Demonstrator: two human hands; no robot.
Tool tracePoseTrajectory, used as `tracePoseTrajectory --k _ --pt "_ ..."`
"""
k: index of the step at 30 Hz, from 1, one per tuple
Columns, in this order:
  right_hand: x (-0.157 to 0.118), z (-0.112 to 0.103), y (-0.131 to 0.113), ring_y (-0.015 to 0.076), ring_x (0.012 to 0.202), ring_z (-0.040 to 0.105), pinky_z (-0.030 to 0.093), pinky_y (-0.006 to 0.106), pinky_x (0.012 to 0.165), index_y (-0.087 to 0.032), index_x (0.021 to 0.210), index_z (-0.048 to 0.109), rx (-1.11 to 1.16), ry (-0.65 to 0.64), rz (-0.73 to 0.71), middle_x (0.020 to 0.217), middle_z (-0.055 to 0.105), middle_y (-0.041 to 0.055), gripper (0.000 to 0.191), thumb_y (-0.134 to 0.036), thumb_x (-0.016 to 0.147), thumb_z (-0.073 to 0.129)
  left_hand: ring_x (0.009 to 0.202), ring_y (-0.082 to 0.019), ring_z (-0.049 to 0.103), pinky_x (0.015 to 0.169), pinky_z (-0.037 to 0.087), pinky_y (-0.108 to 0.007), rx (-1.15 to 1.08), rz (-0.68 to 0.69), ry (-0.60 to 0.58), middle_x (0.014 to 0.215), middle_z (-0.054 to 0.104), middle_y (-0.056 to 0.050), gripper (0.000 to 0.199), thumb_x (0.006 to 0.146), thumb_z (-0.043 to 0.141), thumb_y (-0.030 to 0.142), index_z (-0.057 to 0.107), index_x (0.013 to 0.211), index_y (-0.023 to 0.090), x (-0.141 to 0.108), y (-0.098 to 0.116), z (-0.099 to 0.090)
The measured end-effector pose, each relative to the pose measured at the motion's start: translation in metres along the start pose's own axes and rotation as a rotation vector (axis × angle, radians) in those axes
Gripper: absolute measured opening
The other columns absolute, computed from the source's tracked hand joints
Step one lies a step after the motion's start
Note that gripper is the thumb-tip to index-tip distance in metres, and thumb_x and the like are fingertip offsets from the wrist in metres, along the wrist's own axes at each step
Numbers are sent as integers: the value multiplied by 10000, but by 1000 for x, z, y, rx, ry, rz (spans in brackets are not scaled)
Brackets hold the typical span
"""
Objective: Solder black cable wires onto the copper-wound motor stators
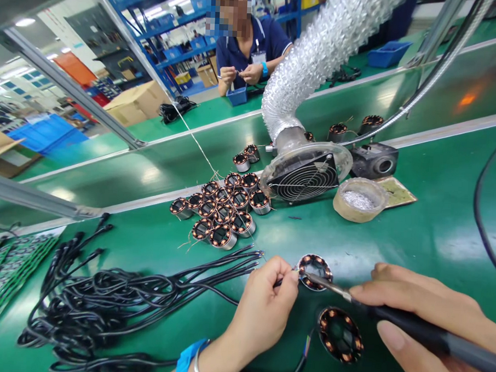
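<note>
My left hand (267,299) is closed in a pinch on a black cable (225,296), its thin wire end at the rim of a motor stator (325,265) with copper windings. In my right hand (435,309) is a soldering iron (408,320) with a dark handle. Its tip reaches over the near side of that stator, close to the wire end; whether it touches is too small to tell. Just below lies a second stator (326,335) with a black cable beside it, whose coloured wires (307,346) are bared. My left fingers hide part of the held cable.
Several black cables (116,290) lie bundled at left, beside green circuit boards (18,269). Several stators (222,237) stand grouped behind. A fume fan (306,177) with a silver duct, and a round pot (356,210), stand at the back. A co-worker (254,49) sits opposite.
</note>
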State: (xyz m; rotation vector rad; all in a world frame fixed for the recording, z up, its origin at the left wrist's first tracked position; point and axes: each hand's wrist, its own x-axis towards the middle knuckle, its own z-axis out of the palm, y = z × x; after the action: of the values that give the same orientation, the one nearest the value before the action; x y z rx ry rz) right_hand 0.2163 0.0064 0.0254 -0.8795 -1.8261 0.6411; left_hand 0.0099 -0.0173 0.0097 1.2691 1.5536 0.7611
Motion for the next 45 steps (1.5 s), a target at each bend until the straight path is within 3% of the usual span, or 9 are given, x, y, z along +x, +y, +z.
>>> tracePoseTrajectory --k 5,12,17,23,25,30,35,38,45 --pt "-3 1 2 235 651 664 469 328 460 -290 969 672 8 17 -11 709 667 42 132 -327 937 549 572 -123 332 547 260 -252 -1 5 4 591 355 66 311 951 454 373 402 686 219 0 -1 0" --pt "4 -7 -1 211 631 659 504 312 498 -279 1001 639 -1 -161 -12 706 667 24 132 -225 914 556 585 -124 328 555 261 -253 -13 4 10 602 348 63 316 952 456 371 398 682 217 1 -1 0" --pt "1 -13 4 226 675 660 494 333 508 -294 1048 641 -21 -85 -21 780 669 43 176 -239 918 538 600 -127 326 565 268 -253 -17 1 4 620 355 60 324 958 447 390 406 689 215 2 -3 0" --pt "-4 -47 46 275 845 643 532 426 774 -309 1273 565 -448 15 -54 1042 640 97 369 -223 915 557 620 -129 358 583 280 -252 -40 7 11 637 398 48 320 969 435 392 472 715 200 1 -3 0" --pt "-6 -50 59 275 798 675 555 400 735 -265 1262 574 -586 -10 -137 996 678 101 354 -240 909 598 587 -121 339 556 269 -248 -100 -15 -2 627 394 50 326 965 436 427 513 748 195 2 -4 0" --pt "-2 -26 56 163 568 688 575 254 592 -243 1199 587 -476 -21 -131 810 718 15 243 -200 974 504 445 -80 257 456 193 -229 -361 -107 -109 520 347 87 373 868 543 543 502 745 193 5 -8 -5" --pt "19 18 34 165 725 628 524 275 645 -212 1060 585 -127 -279 -251 854 676 27 180 -115 916 535 484 -60 307 485 248 -199 -412 -94 -150 571 434 72 329 726 736 420 524 732 168 8 -4 -14" --pt "29 37 30 163 676 539 453 267 584 -198 1001 582 -71 -337 -293 763 610 20 213 -78 887 448 564 -77 380 554 312 -199 -370 -99 -118 616 485 47 290 726 749 364 552 729 150 8 -1 -15" --pt "29 42 39 143 690 510 436 256 636 -190 1050 545 93 -357 -268 784 599 -1 251 -41 871 452 551 -77 410 531 327 -191 -362 -125 -76 598 537 34 283 694 776 358 600 698 137 10 -1 -10"
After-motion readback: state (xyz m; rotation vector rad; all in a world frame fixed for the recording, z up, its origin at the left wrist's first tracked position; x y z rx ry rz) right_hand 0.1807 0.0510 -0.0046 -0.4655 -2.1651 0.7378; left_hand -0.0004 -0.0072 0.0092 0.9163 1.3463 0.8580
